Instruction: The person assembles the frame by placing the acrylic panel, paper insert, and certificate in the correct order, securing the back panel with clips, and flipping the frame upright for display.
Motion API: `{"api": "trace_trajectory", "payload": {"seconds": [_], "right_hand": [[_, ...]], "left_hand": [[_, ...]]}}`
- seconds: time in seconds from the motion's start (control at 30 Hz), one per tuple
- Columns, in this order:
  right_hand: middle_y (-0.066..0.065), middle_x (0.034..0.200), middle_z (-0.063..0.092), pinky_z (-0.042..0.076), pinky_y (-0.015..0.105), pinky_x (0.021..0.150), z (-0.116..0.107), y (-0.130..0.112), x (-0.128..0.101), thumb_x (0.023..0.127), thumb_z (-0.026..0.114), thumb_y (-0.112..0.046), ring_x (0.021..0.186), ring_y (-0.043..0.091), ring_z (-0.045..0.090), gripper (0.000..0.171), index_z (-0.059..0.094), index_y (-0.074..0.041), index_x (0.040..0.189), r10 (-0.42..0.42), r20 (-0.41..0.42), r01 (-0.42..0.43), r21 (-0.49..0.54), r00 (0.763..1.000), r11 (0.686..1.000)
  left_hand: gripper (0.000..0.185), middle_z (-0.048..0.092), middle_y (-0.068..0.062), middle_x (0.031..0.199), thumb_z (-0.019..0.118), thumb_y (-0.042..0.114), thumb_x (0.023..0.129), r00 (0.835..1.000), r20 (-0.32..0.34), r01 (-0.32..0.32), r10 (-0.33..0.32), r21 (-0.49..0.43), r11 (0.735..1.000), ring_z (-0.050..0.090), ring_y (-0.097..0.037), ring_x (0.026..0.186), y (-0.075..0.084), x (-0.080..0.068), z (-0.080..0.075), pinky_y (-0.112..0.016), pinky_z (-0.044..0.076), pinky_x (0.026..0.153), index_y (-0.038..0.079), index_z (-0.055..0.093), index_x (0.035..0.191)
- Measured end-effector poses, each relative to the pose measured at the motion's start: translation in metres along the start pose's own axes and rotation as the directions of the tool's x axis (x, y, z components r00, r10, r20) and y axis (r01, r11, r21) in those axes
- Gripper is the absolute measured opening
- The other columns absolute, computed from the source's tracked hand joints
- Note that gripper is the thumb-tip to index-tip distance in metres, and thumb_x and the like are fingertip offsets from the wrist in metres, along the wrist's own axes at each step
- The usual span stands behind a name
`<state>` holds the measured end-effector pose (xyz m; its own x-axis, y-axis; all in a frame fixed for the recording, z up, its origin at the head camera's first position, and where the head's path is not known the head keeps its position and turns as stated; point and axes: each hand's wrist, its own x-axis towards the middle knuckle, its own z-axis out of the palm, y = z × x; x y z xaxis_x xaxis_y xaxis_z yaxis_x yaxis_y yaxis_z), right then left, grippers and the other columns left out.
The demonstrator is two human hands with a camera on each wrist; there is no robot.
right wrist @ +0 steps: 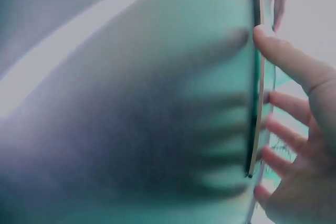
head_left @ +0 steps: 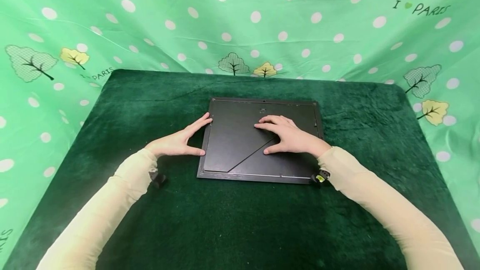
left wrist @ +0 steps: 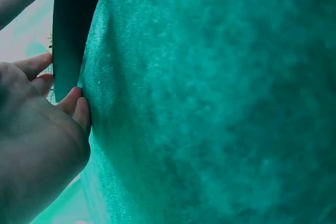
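Here your right hand (head_left: 290, 136) lies flat on the back of the black picture frame (head_left: 240, 145), fingers (head_left: 271, 121) straight and slightly spread, the frame directly under them, face-down on the green-covered table (head_left: 225, 220). Your left hand (head_left: 179, 140) rests at the frame's left edge, fingers straight, fingertips and thumb touching that edge without curling round it.

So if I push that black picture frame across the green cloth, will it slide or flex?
The picture frame lies flat, back side up, and looks rigid, so it probably won't flex. The plush green cloth would likely drag on it. The right hand pressing flat on its back adds friction; the left hand touches its left edge.
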<state>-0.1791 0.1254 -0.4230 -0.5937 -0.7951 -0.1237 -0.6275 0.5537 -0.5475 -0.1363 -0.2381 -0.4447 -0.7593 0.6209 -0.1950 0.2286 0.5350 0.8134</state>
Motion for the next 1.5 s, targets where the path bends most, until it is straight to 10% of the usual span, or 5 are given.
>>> {"api": "trace_trajectory", "payload": {"seconds": [0.4,0.77,1.5], "right_hand": [[0.011,0.139,0.042,0.025,0.056,0.102,-0.001,0.021,0.007,0.083,0.078,-0.029,0.132,0.032,0.028,0.062,0.055,-0.013,0.138,-0.044,-0.001,0.043,0.203,0.999,0.978],[-0.003,0.137,0.047,0.026,0.044,0.107,-0.005,0.037,0.007,0.085,0.077,-0.022,0.130,0.016,0.037,0.052,0.059,-0.016,0.134,-0.034,-0.002,0.030,0.474,0.999,0.880],[0.001,0.142,0.045,0.024,0.047,0.108,-0.010,0.049,0.004,0.088,0.072,-0.012,0.133,0.017,0.034,0.054,0.052,-0.014,0.138,-0.067,-0.006,0.056,0.628,0.998,0.776]], "left_hand": [[0.095,-0.009,0.000,0.161,0.076,0.024,0.086,1.000,-0.003,0.027,-0.027,-0.033,0.999,-0.006,-0.025,0.145,-0.001,0.001,0.000,-0.061,0.011,0.109,0.018,0.012,0.156],[0.096,-0.010,0.005,0.160,0.076,0.024,0.085,0.999,0.004,0.043,-0.043,-0.048,0.998,-0.007,-0.022,0.145,0.000,0.002,0.001,-0.060,0.011,0.110,0.021,0.012,0.156],[0.096,-0.006,-0.003,0.161,0.078,0.021,0.083,0.999,-0.011,0.035,-0.035,0.006,0.999,-0.004,-0.025,0.145,0.004,0.003,0.000,-0.058,0.010,0.111,0.013,0.016,0.155]]}}
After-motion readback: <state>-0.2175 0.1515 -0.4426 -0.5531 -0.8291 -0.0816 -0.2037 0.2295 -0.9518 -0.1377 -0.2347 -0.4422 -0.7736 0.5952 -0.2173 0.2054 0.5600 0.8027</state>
